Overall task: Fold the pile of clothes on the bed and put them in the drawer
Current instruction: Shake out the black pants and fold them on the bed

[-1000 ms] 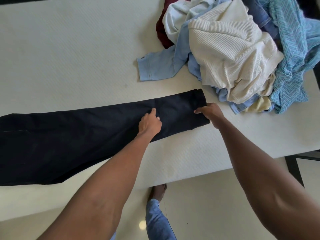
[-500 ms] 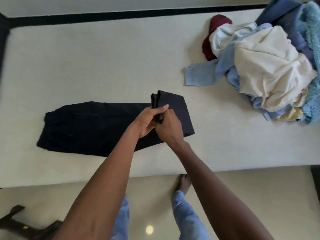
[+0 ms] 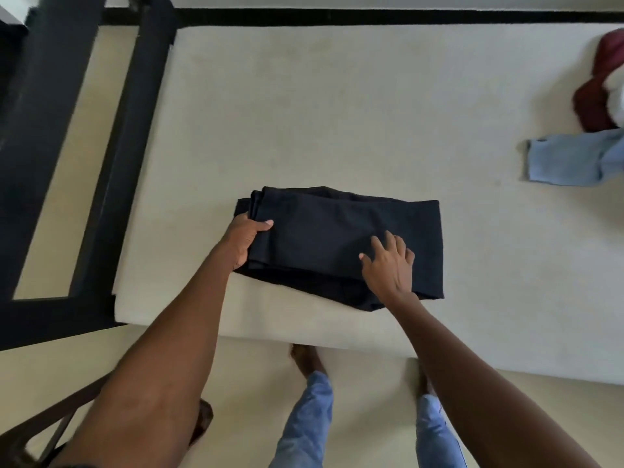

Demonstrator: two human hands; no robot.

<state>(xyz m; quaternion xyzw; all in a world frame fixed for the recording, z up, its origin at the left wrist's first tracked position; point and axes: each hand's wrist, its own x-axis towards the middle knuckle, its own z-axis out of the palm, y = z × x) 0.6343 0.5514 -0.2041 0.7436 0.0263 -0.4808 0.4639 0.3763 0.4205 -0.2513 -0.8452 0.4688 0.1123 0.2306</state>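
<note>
Both hands steady folded trousers [image 3: 341, 238] on bed [image 3: 337, 113]: left hand [image 3: 244, 239] clamps the edge, right hand [image 3: 391, 261] presses, fingers apart.

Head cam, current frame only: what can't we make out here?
- Clothes pile: cut off by the right edge; only a maroon piece and a light blue sleeve show.
- Drawer: not in view.
- Left hand fingers: hidden under the folded dark trousers.
- Trousers' underside layers: hidden by the top fold and right hand.
</note>
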